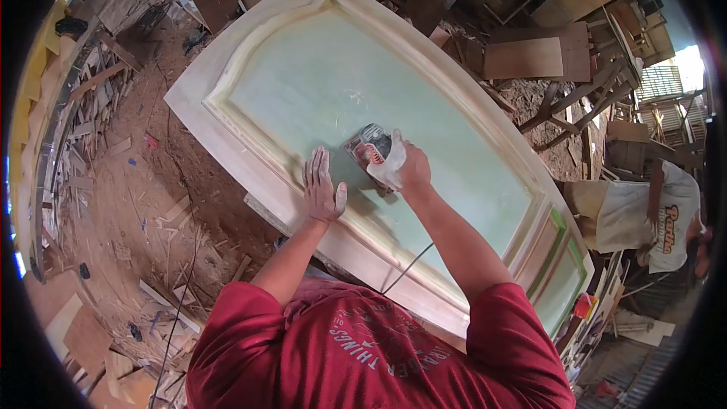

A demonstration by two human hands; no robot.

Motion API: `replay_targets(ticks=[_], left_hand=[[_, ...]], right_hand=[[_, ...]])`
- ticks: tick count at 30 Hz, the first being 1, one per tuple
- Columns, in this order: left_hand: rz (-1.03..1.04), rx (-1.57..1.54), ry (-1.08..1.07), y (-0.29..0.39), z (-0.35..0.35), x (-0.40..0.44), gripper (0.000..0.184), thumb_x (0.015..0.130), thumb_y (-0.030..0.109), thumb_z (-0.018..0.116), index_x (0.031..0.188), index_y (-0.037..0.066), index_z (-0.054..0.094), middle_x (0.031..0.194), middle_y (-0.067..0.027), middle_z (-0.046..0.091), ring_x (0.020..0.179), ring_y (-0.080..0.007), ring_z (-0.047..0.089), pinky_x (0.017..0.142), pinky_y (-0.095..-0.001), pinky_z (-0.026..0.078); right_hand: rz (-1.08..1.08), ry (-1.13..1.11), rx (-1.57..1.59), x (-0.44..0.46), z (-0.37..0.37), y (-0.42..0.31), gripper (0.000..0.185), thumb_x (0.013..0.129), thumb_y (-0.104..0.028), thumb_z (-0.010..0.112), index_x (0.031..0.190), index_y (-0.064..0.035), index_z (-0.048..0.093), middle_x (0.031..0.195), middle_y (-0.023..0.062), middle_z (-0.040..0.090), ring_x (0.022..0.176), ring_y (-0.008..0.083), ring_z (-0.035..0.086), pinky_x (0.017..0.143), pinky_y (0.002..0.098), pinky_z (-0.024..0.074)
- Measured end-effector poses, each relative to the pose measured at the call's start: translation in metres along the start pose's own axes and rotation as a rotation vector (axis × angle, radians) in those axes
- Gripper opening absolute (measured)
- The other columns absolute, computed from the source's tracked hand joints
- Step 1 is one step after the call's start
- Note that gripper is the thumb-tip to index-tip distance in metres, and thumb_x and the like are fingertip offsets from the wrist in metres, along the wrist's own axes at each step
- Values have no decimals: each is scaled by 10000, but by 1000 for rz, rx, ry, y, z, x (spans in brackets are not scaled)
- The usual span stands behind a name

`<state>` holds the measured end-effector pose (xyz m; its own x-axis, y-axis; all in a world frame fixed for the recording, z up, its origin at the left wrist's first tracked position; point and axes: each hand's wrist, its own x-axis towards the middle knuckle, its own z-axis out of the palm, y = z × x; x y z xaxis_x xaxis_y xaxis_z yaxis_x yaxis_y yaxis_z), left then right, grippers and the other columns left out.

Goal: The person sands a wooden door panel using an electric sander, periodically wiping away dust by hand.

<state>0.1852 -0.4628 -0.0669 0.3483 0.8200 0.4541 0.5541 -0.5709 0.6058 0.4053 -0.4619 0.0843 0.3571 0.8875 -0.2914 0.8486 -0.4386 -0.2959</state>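
A large wooden door panel (303, 83) lies flat before me, with a pale green centre field and a raised moulding around it. My right hand (405, 163), dusted white, is wrapped around a power sander (371, 145) that rests on the green field. The sander has a dark top and a reddish body. To its left, my left hand (324, 188) lies flat with fingers stretched out over the near moulding, holding nothing. A dark cord (407, 266) runs across the panel towards my body. The sander's underside is hidden.
Wood scraps (95, 117) and dust cover the floor at left. Boards (522, 58) and a wooden frame (583, 106) stand beyond the panel. Another person in a white shirt (651, 216) is at the right, by the panel's end. A thin cable (184, 288) trails over the floor.
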Motion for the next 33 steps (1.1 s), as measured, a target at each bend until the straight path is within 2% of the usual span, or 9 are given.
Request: replay_targets(ticks=[7, 16, 20, 27, 30, 33], left_hand=[[19, -9, 4, -2, -1, 1, 884, 965, 299, 608, 1707, -83, 318, 1737, -310, 403, 1623, -502, 375, 1366, -667, 201], [-43, 29, -94, 1, -3, 2, 927, 970, 317, 657, 1718, -82, 282, 1727, -316, 404, 1613, -508, 373, 1373, -653, 209], [-43, 46, -108, 4, -3, 3, 922, 975, 315, 654, 1721, -78, 279, 1735, -316, 392, 1619, -504, 365, 1375, -655, 203], [-13, 37, -54, 1, -3, 4, 898, 984, 321, 638, 1711, -85, 302, 1729, -317, 401, 1620, -509, 365, 1367, -657, 213], [-8, 32, -41, -2, -3, 2, 894, 981, 317, 641, 1705, -91, 310, 1726, -319, 405, 1619, -505, 371, 1366, -657, 216], [-12, 41, -48, -3, -1, 3, 892, 982, 320, 645, 1701, -91, 313, 1725, -319, 406, 1622, -495, 375, 1367, -653, 218]], right_hand=[[-41, 12, 7, -8, 7, 2, 671, 815, -422, 782, 1302, 16, 636, 1017, 263, 803, 1000, 463, 789, 911, 521, 641], [20, 250, 2, -4, 22, 53, 737, 847, -478, 807, 1343, 42, 645, 981, 285, 794, 971, 465, 788, 887, 533, 638], [89, 215, 35, 8, 16, 50, 752, 849, -477, 807, 1341, 69, 650, 980, 293, 792, 958, 482, 785, 878, 535, 637], [-114, 208, -6, -28, 33, 27, 632, 899, -476, 788, 1255, 34, 676, 880, 275, 780, 852, 470, 786, 807, 549, 637], [-47, 71, -9, -48, 24, 24, 625, 896, -467, 793, 1243, 40, 678, 884, 283, 776, 849, 477, 779, 793, 541, 637], [-34, 151, 6, -74, 24, 33, 585, 879, -458, 806, 1191, 17, 666, 876, 278, 772, 844, 480, 772, 784, 546, 630]])
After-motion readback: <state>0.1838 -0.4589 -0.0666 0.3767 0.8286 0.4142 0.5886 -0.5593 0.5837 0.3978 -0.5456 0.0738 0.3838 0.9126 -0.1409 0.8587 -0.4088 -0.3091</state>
